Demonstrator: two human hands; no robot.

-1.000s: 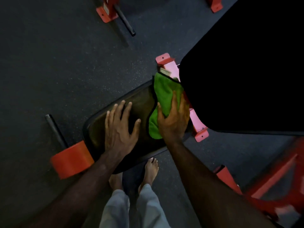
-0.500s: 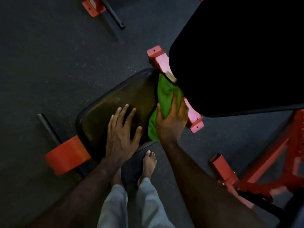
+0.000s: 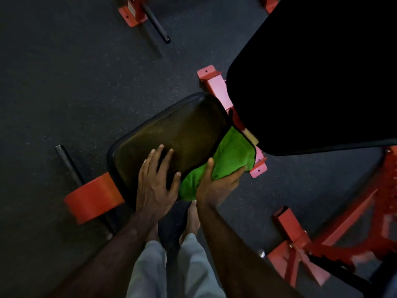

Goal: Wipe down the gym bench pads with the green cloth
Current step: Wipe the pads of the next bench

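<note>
**Cloth drawn to the seat pad's near corner**

Compared with a second ago, the green cloth (image 3: 227, 160) has been dragged along the back edge of the seat pad (image 3: 171, 134), from the far end of that edge toward the end nearest the person. It is now seen bunched at the corner of the seat pad, partly hanging over the edge and partly tucked in the gap between the seat pad and the large black back pad (image 3: 311, 72). The right hand (image 3: 217, 183) has changed its hold as well: where it was laid flat over the cloth, the cloth is now gripped, with the thumb curled over its top and the fingers wrapped beneath a fold. The left hand (image 3: 154, 183) has been kept where it was, spread flat with straight fingers pressed on the near part of the seat pad, apparently as a brace.

From this it is judged that one pass along the seat pad's back edge is nearly finished. The broad top of the seat pad and the back pad may remain to be wiped, though that cannot be confirmed here.

No brand, label or legible writing can be made out on the seat pad, the cloth or the red frame (image 3: 217, 87) beside the seat pad; a pale patch on a red upright (image 3: 133, 9) far beyond the seat pad is too small to be read.
</note>
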